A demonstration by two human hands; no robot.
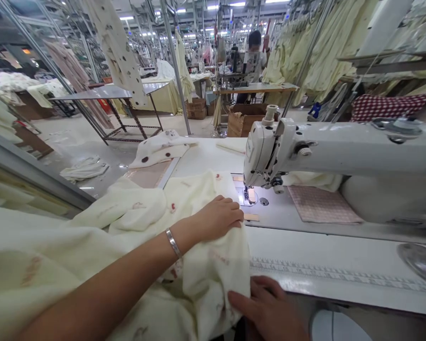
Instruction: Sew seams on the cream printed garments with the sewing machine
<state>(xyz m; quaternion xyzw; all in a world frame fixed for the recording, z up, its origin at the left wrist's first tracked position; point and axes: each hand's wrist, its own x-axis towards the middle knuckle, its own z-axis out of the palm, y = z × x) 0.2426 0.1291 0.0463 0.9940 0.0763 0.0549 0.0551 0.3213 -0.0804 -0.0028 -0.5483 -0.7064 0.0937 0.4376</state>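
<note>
Head view: rumpled cream cloth (142, 220) with reddish prints (173, 207), its edge held by left (218, 218) and right hands (268, 305).

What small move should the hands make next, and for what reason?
Perhaps the left hand should ease the cream fabric slightly right, toward the presser foot: the fabric's edge stops just left of the foot, and the hand rests on the fabric near that edge.

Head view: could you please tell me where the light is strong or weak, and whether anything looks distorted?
In the head view, a bright glow lights the needle plate; ceiling lights glare; the right hand is dimmer than the left hand; things near the edges look stretched.
</note>
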